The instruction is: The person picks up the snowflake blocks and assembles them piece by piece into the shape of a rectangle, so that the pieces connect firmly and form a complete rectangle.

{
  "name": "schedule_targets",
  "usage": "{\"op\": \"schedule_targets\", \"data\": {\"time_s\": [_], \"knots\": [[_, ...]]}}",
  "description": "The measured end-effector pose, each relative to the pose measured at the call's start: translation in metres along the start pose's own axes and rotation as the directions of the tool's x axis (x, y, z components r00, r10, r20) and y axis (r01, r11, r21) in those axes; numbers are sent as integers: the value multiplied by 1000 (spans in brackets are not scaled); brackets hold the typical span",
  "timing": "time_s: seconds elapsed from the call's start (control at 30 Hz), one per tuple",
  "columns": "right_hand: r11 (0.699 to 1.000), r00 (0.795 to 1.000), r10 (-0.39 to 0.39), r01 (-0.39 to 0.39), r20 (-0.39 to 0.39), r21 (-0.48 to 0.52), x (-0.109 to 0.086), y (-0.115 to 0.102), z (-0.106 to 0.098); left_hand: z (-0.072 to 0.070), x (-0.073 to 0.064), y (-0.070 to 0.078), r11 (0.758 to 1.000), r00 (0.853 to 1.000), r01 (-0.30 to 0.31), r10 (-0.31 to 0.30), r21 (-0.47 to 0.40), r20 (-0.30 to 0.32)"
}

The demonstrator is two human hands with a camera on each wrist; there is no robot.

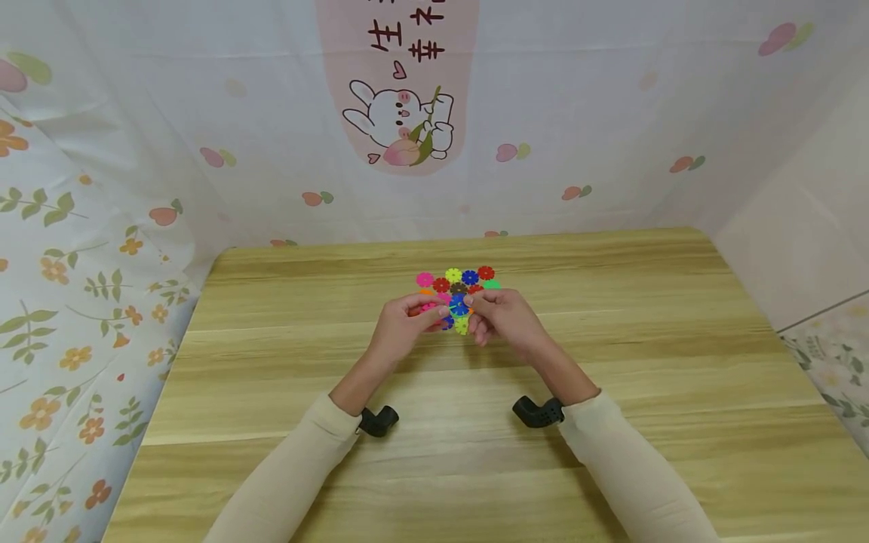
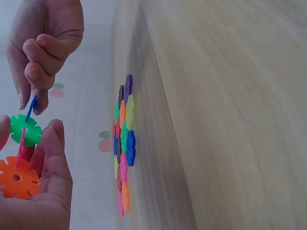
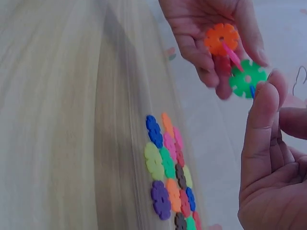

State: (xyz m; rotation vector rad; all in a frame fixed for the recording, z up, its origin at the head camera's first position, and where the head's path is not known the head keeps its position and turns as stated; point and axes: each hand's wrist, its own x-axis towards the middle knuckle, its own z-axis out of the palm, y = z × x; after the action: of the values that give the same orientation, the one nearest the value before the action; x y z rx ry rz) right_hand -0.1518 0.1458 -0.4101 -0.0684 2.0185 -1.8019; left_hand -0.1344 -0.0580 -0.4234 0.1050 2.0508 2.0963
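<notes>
My left hand (image 1: 399, 326) holds a small chain of slotted plastic snowflake discs above the table. In the left wrist view it includes an orange disc (image 2: 14, 184), a pink disc (image 2: 21, 149) seen edge-on and a green disc (image 2: 29, 132), with something red partly hidden behind. My right hand (image 1: 511, 320) pinches a blue disc (image 1: 459, 305) between thumb and finger. This blue disc meets the green one's edge, turned across it; how deep it sits in the slot I cannot tell.
Several loose discs in many colours, among them a purple disc (image 3: 160, 200) and a yellow-green disc (image 3: 154, 161), lie flat in a cluster on the wooden table (image 1: 305, 302) beyond the hands. A printed cloth (image 1: 271, 113) hangs behind the table's far edge.
</notes>
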Motion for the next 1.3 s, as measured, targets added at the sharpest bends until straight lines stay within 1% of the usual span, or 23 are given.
{"op": "schedule_targets", "data": {"time_s": [0.13,0.33,0.47,0.57,0.7,0.9,1.03,1.3], "knots": [[1000,1000,4,-5,-19,-29,6,0,-8,-5,0,-2,1000,999,24,-24,2,-23],[999,998,6,-9,-61,-39,16,3,-24,-13,-2,-4,998,997,52,-50,40,-51],[999,996,30,-33,-86,-38,21,4,-36,-18,-2,-6,997,997,65,-63,32,-53],[998,994,49,-53,-100,-42,26,5,-43,-22,-3,-8,995,994,89,-86,40,-64],[998,993,41,-46,-113,-44,33,6,-52,-25,-3,-11,990,990,118,-111,81,-85],[998,992,13,-21,-128,-56,41,10,-61,-29,-5,-16,978,984,154,-139,143,-112],[997,991,11,-20,-131,-68,46,12,-65,-31,-5,-19,974,982,165,-148,158,-119],[988,991,18,-39,-135,-147,60,14,-70,-33,-5,-23,967,981,172,-151,186,-123]]}}
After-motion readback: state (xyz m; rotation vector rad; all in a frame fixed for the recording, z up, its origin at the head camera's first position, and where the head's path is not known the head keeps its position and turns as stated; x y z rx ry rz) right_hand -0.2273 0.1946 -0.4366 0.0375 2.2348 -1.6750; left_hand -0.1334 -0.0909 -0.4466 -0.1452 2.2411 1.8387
